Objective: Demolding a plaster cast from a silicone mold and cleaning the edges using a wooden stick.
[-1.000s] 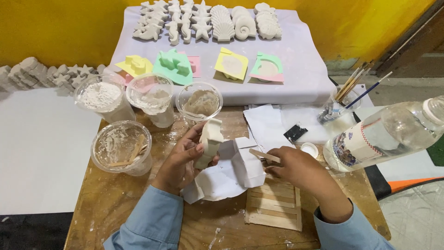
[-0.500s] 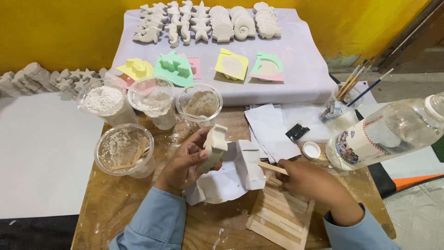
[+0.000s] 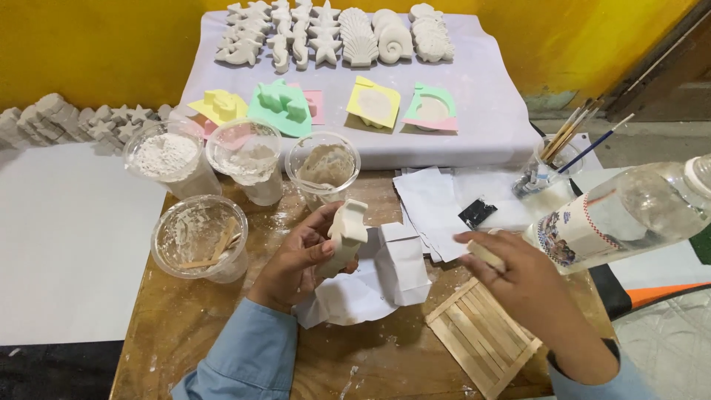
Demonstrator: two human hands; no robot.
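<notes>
My left hand [image 3: 296, 259] grips a white plaster cast figure [image 3: 345, 231], held upright over crumpled white paper [image 3: 370, 281] on the wooden table [image 3: 192, 326]. My right hand [image 3: 515, 274] hovers to the right above a small raft of wooden sticks [image 3: 481, 337]. Its fingers pinch a short wooden stick [image 3: 485, 254]. The two hands are apart, with the paper between them.
Several clear plastic cups [image 3: 322, 167] with plaster powder and mix stand behind my left hand. A clear plastic bottle [image 3: 629, 211] lies at the right. Brushes stand in a jar [image 3: 544, 174]. Coloured moulds [image 3: 281, 107] and white casts [image 3: 355, 33] lie on a white cloth behind.
My right hand has drawn away from the cast to the right with the stick, over the stick raft. My left hand has turned the cast more upright.
</notes>
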